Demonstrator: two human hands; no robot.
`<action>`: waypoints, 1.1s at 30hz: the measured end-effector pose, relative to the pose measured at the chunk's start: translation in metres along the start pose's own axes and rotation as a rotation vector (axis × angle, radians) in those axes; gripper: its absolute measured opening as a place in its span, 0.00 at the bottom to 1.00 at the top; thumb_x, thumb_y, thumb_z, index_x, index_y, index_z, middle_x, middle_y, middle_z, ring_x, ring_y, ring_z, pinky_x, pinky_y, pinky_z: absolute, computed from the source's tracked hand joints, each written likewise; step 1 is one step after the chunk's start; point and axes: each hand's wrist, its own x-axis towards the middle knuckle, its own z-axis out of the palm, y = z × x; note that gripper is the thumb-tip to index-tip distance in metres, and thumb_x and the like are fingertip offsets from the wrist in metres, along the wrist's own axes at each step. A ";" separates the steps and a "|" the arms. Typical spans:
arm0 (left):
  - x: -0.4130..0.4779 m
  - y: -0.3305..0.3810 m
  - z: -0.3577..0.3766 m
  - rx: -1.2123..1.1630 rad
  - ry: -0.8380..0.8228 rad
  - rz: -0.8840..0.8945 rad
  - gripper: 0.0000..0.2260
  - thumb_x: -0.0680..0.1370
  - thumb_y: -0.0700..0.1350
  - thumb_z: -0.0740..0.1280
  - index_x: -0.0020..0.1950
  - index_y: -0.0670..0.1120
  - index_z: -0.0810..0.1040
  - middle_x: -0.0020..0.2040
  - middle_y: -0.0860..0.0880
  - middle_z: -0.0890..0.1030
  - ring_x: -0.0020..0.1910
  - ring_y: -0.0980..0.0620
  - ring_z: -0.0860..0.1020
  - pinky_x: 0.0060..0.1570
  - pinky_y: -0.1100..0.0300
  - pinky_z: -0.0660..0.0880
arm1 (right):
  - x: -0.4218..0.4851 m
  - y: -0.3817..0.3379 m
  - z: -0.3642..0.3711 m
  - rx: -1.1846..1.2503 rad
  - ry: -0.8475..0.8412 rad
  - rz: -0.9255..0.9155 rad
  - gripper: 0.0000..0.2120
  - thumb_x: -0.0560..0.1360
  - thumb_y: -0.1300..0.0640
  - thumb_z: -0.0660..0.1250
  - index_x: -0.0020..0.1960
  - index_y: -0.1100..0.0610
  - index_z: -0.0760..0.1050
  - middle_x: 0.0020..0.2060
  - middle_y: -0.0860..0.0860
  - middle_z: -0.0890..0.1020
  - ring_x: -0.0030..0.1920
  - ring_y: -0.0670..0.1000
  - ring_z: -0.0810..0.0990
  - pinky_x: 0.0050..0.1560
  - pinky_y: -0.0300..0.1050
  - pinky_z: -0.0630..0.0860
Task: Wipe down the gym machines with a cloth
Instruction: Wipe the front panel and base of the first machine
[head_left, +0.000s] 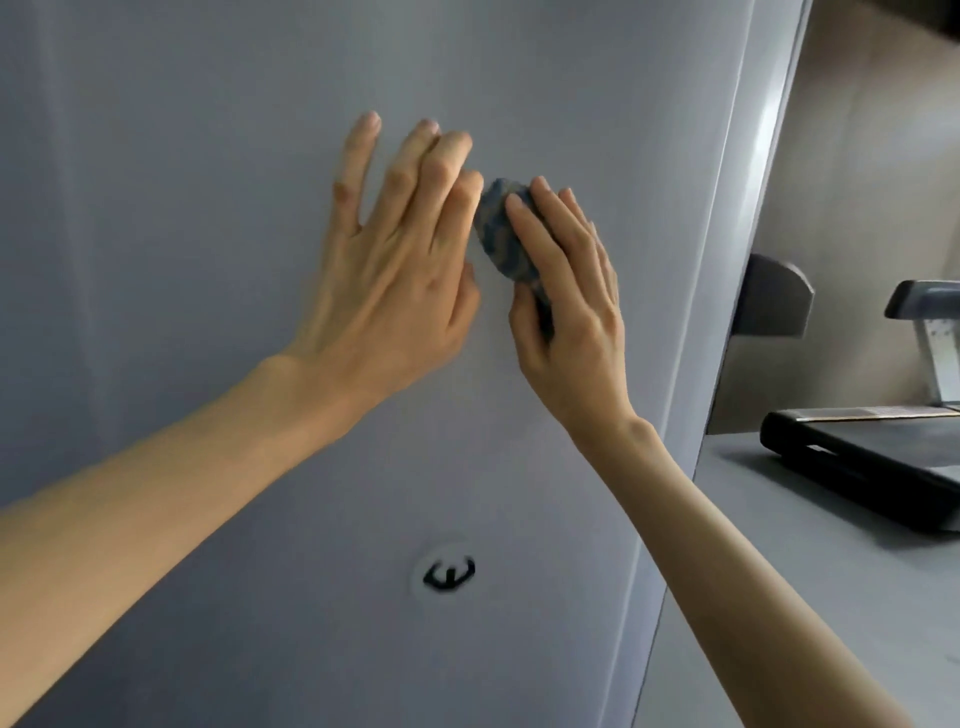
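Two bare forearms enter from the lower edge, the left forearm (156, 519) nearest the lens and the right forearm (727, 545) beside it. A bunched blue patterned cloth (501, 228) sits against the upright grey machine panel (208, 156), near its middle. The right hand (566, 306) grips the cloth between thumb and fingers and presses it to the panel. The left hand (400, 275) lies just beside the cloth, fingers straight and spread, holding nothing; contact with the cloth cannot be confirmed. A small black emblem (449, 573) marks the panel below both hands. Beyond the panel's right edge are a grey bracket (774, 301) and a black flat slab (872, 462) on a grey surface.
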 end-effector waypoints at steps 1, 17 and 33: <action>0.020 -0.009 -0.002 0.006 -0.004 -0.001 0.18 0.78 0.40 0.59 0.66 0.34 0.69 0.69 0.36 0.71 0.71 0.38 0.66 0.74 0.39 0.53 | 0.021 0.006 -0.003 -0.001 0.009 0.018 0.22 0.76 0.72 0.62 0.70 0.65 0.69 0.70 0.61 0.70 0.74 0.61 0.64 0.71 0.61 0.64; 0.254 -0.083 -0.038 0.022 -0.206 0.051 0.24 0.79 0.41 0.62 0.73 0.34 0.64 0.74 0.37 0.66 0.73 0.39 0.63 0.77 0.43 0.50 | 0.221 0.049 -0.065 0.161 -0.001 0.517 0.24 0.78 0.71 0.63 0.73 0.61 0.67 0.74 0.54 0.66 0.76 0.52 0.62 0.72 0.57 0.65; 0.229 -0.097 -0.054 -0.108 -0.479 0.086 0.32 0.78 0.40 0.60 0.79 0.37 0.52 0.80 0.40 0.50 0.79 0.42 0.51 0.75 0.44 0.56 | 0.245 -0.001 -0.051 0.090 -0.097 0.471 0.19 0.79 0.64 0.63 0.70 0.57 0.72 0.67 0.47 0.69 0.67 0.51 0.68 0.65 0.52 0.72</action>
